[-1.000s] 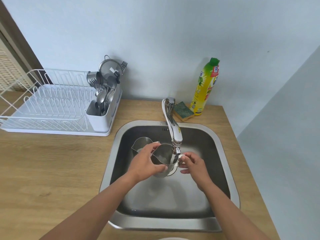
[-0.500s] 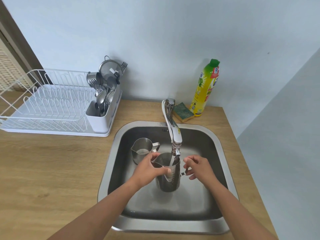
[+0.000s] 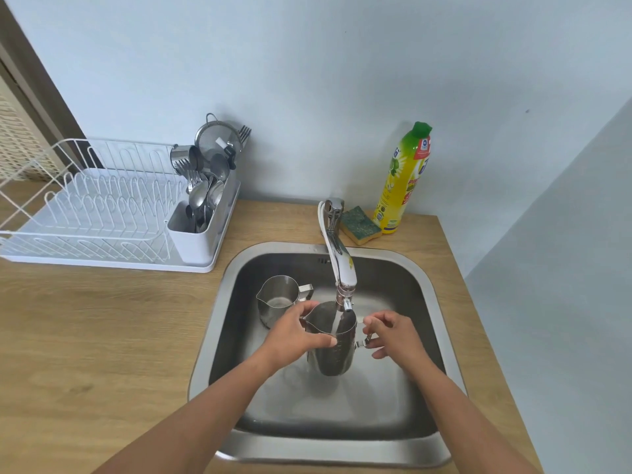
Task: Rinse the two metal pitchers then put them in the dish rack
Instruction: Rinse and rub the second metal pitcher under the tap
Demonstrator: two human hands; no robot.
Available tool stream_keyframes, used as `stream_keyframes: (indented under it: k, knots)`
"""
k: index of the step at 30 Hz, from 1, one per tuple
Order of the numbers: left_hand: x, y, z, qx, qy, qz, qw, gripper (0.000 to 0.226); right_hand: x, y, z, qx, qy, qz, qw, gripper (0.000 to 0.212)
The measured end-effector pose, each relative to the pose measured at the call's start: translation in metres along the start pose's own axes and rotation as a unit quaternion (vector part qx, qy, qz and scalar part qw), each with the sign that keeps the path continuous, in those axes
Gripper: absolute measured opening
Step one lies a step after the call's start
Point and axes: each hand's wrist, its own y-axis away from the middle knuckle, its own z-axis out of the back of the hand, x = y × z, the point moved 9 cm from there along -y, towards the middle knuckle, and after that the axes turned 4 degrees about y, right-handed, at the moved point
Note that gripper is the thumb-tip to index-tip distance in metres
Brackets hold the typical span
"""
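Under the tap [image 3: 340,265], the left hand [image 3: 294,333] curls its fingers round one pitcher [image 3: 333,352]; the right hand [image 3: 393,333] pinches its handle. The second pitcher [image 3: 275,299] stands left of the tap.

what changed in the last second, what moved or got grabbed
The held pitcher went from tilted at the faucet spout to upright and lower beneath it, left hand gripping throughout; the right hand moved onto its handle. The second pitcher in the sink, and the dish rack, stayed put.
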Motion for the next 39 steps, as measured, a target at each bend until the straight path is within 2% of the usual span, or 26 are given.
stream_keyframes:
  k: [3, 11, 18, 22, 25, 30, 32, 35, 39]
  knots:
    - [0.001, 0.003, -0.002, 0.006, -0.001, 0.000, 1.000, 0.058, -0.002, 0.001, -0.001, 0.003, -0.010, -0.006, 1.000, 0.009]
    - [0.015, 0.005, 0.000, -0.001, 0.013, 0.017, 1.000, 0.066, -0.014, 0.004, -0.012, 0.015, -0.032, -0.029, 0.999, 0.012]
    - [0.017, 0.005, 0.001, 0.012, 0.043, 0.038, 0.998, 0.059, -0.016, 0.005, -0.019, 0.033, -0.010, -0.038, 0.999, 0.017]
    - [0.029, 0.003, -0.003, 0.023, 0.120, 0.088, 0.989, 0.053, -0.010, 0.002, -0.020, 0.034, 0.040, -0.021, 0.998, 0.021]
    - [0.037, 0.003, -0.012, 0.037, 0.177, 0.115, 0.977, 0.048, -0.008, 0.002, -0.023, 0.051, -0.005, -0.032, 0.998, 0.020]
    - [0.042, 0.004, -0.018, 0.035, 0.206, 0.147, 0.967, 0.068, -0.012, 0.004, -0.030, 0.090, -0.021, -0.059, 0.994, 0.023]
    - [0.045, 0.004, -0.020, 0.038, 0.194, 0.166, 0.966, 0.062, -0.016, 0.004, -0.033, 0.100, 0.000, -0.069, 0.993, 0.024]
    - [0.048, 0.007, -0.024, 0.041, 0.185, 0.199, 0.962, 0.040, -0.019, 0.002, -0.038, 0.111, 0.017, -0.091, 0.989, 0.027]
    - [0.048, 0.008, -0.025, 0.047, 0.193, 0.230, 0.953, 0.041, -0.021, -0.002, -0.040, 0.111, 0.018, -0.115, 0.987, 0.029]
